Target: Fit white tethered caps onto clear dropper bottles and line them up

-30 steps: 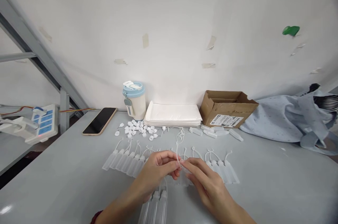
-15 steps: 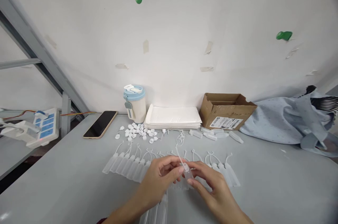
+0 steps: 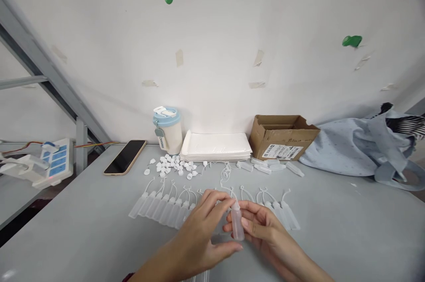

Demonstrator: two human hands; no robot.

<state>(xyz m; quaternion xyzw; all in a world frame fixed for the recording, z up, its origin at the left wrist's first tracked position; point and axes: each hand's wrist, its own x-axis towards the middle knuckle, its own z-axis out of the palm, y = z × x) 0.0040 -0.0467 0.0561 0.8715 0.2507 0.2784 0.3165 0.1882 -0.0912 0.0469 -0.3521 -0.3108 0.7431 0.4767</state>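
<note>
The right hand (image 3: pixel 264 224) pinches a plastic bottle (image 3: pixel 237 226) above the tabletop (image 3: pixel 345 233), likely to steady it. The left hand (image 3: pixel 203 225) touches its top with fingers, thumb spread wide. Other bottles (image 3: pixel 163 206) lie neatly lined up.

No text can be read with certainty. Near the far edge of the surface (image 3: pixel 93 224), blurred lettering is borne by the strap (image 3: pixel 162 140) of the lidded travel cup (image 3: pixel 173 139) and the printed label (image 3: pixel 282 152) on the cardboard box (image 3: pixel 258 139).
</note>
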